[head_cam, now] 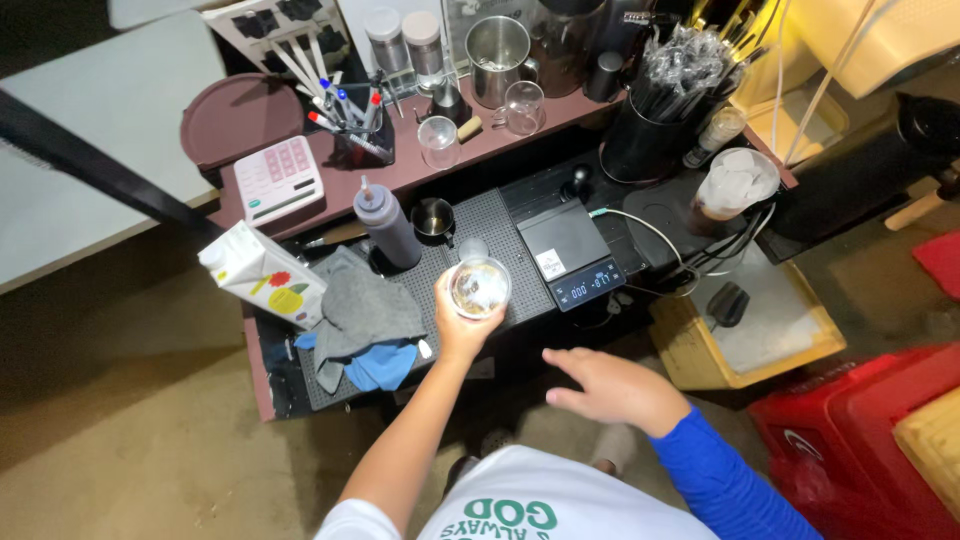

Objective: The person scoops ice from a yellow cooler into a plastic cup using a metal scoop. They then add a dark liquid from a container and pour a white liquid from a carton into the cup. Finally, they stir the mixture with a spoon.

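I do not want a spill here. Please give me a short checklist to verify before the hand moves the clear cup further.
1. Left hand grips the clear cup: ok.
2. Cup upright: ok.
3. Fill level in the cup: cannot tell.
4. Digital scale platform bare: ok.
5. Right hand holds nothing, open and away from the counter: ok.
6. Grey cloth and squeeze bottle apart from the cup: ok.

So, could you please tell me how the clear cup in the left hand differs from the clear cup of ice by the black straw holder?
The clear cup is held up in the left hand above the black mat; the cup of ice stands on the counter, untouched. The held cup shows dark liquid at its bottom; the other is heaped with pale ice. Both are clear and open-topped. The right hand holds nothing.
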